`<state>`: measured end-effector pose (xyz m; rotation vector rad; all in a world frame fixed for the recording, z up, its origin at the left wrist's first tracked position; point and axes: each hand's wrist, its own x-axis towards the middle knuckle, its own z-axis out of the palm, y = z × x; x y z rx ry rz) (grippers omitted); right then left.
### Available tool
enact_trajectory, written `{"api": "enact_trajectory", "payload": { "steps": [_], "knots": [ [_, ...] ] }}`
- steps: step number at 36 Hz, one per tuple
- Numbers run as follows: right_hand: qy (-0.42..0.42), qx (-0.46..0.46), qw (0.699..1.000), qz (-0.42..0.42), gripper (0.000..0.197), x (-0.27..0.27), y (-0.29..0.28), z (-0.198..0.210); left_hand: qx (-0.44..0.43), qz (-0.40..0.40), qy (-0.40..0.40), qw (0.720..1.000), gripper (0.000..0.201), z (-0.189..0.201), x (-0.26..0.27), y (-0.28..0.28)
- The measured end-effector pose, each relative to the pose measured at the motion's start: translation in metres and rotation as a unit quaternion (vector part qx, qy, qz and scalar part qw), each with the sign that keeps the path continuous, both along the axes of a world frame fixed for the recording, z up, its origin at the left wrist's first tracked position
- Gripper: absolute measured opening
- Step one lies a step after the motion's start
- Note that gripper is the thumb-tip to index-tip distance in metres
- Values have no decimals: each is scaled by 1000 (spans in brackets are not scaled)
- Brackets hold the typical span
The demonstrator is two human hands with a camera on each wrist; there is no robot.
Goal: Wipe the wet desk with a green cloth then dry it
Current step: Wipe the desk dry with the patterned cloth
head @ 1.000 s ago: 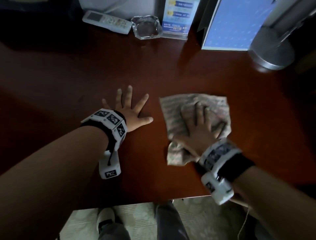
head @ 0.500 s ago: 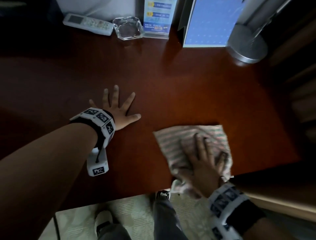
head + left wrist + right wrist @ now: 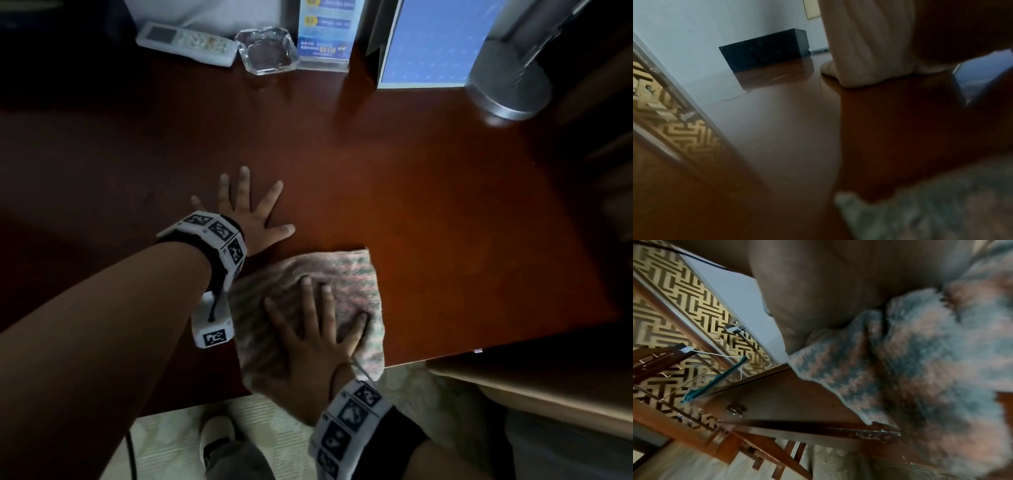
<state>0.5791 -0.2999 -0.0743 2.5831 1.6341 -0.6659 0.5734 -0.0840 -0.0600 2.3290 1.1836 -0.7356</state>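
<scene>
Wiping step in hand. Right hand presses, fingers flat and spread, on the pale green-striped cloth, lower centre at the reddish-brown wooden desk's near edge. Left hand lies splayed, empty. Next, probably: sweep unwiped areas.

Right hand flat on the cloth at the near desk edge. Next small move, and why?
Probably push the cloth away from the body, toward the middle of the desk. The right hand presses it flat with straight fingers at the near edge, and its lower corner already overhangs that edge. The left hand lies spread on the desk beside it, bracing.
</scene>
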Motion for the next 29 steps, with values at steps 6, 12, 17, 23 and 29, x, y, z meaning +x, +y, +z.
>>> {"api": "enact_trajectory", "payload": {
  "steps": [6,12,17,23,29],
  "knots": [
    [-11,9,1000,-14,91,32,5,-3,-2,-1,5,1000,77,3,0,-1],
    [-18,-47,988,-149,95,114,23,0,-21,-8,16,1000,76,7,1,0],
    [3,-82,969,-234,86,162,12,9,-29,-17,21,999,77,7,-1,2],
    [-10,-72,964,-257,80,143,-23,12,-24,-21,23,999,76,7,0,2],
    [-62,-55,977,-198,97,72,-43,-1,-15,-15,16,1000,77,5,0,0]
  ]
}}
